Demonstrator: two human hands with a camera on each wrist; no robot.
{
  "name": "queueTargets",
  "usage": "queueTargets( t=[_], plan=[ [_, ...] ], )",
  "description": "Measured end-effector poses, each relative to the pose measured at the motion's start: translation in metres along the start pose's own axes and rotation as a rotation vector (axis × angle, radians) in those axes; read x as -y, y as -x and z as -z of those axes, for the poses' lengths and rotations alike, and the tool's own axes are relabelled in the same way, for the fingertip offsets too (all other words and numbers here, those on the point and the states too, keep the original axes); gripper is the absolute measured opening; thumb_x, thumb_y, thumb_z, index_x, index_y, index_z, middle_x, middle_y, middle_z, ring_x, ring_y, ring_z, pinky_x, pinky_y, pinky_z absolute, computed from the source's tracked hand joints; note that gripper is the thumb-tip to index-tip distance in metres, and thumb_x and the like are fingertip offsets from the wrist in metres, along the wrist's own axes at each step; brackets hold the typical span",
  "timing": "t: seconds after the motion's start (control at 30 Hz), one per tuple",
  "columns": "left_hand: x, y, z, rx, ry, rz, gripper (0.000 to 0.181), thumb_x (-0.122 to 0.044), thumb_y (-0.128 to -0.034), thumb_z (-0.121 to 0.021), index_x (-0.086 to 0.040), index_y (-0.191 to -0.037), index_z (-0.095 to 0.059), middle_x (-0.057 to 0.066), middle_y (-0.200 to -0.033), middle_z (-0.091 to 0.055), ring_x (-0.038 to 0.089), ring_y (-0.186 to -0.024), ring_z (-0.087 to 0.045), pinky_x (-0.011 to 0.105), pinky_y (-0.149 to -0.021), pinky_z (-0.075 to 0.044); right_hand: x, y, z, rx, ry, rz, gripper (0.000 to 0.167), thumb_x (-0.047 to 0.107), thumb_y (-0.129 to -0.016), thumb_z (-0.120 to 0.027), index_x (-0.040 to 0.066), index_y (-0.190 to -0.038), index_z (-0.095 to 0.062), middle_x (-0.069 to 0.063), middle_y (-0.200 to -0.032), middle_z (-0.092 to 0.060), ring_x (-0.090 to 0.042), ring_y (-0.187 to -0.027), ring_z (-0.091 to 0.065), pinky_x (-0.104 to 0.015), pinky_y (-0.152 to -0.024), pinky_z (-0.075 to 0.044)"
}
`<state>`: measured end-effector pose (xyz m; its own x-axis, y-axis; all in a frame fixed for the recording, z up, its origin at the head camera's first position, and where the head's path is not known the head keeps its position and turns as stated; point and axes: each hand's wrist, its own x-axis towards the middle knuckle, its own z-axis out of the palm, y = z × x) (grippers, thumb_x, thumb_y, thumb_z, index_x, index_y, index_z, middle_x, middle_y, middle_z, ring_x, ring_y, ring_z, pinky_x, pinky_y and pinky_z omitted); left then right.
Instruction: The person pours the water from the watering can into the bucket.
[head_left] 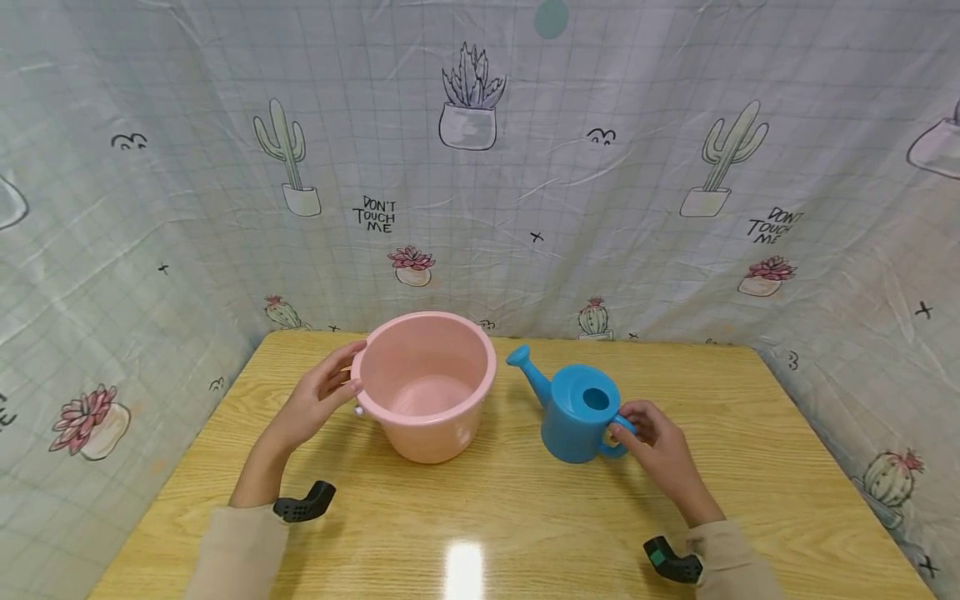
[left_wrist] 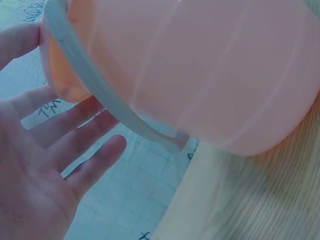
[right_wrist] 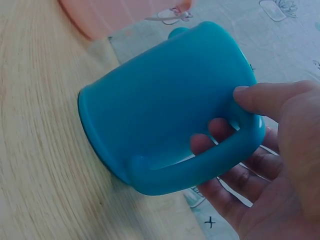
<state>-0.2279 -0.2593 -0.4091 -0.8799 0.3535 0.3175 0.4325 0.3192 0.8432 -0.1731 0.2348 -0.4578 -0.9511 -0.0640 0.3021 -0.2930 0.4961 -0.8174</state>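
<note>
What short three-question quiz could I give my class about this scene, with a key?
1. True or false: the left grip touches the pink bucket.

2. From the person's viewpoint, where is the blue watering can?
A) left of the bucket
B) right of the bucket
C) inside the bucket

3. Which part of the watering can does the right grip hold?

Key: 1. True; 2. B; 3. The handle.
</note>
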Motion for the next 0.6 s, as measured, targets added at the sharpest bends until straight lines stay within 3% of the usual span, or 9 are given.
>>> queueTargets(
  t=[0.33, 0.6],
  plan=[
    [0.002, 0.002, 0.003, 0.022, -0.025, 0.02, 0.057, -0.011, -0.0994, -0.052, -0.015, -0.152, -0.031, 0.019, -0.151, -0.038, 0.042, -0.13, -0.046, 0.011, -0.094, -0.044, -0.005, 0.0, -0.008, -0.013, -0.149, 0.037, 0.018, 0.008, -0.096, -0.059, -0.003, -0.109, -0.054, -0.018, -0.096, -0.065, -0.015, -0.086, -0.068, -0.022, -0.077, -0.056],
    [0.0, 0.002, 0.002, 0.009, -0.039, 0.022, 0.057, -0.012, -0.0992, -0.053, -0.018, -0.152, -0.032, 0.014, -0.153, -0.037, 0.037, -0.132, -0.045, 0.01, -0.096, -0.042, -0.006, 0.002, -0.012, -0.038, -0.204, 0.035, 0.019, 0.006, -0.095, -0.059, -0.005, -0.11, -0.052, -0.02, -0.089, -0.066, -0.015, -0.079, -0.068, -0.024, -0.074, -0.057]
  ],
)
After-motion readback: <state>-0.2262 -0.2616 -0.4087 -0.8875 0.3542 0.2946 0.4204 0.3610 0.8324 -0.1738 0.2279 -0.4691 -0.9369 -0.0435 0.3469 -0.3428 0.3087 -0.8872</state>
